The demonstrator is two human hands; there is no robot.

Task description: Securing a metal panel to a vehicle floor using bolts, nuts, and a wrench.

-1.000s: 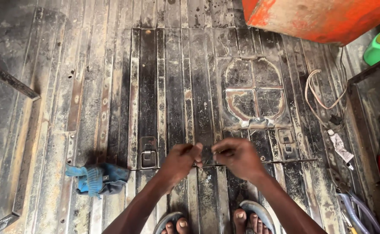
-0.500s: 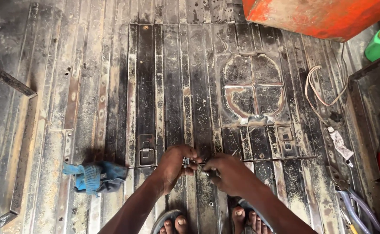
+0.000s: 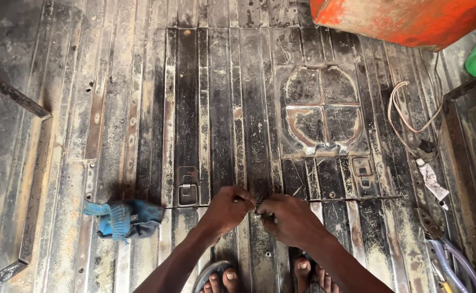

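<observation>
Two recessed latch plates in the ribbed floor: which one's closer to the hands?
The larger latch plate, just beyond the left hand, near the blue rag. The smaller latch plate sits farther off, beyond the right hand, under the round panel.

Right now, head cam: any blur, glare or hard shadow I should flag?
Head view: sharp overall, even daylight, no hard shadows; mild sheen on the ribbed metal floor; the small part pinched between left hand and right hand is hidden by fingers; slight wide-angle bend at the edges.

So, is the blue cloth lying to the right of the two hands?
No, the blue cloth lies on the ribbed metal floor to the left of the left hand and right hand.
</observation>
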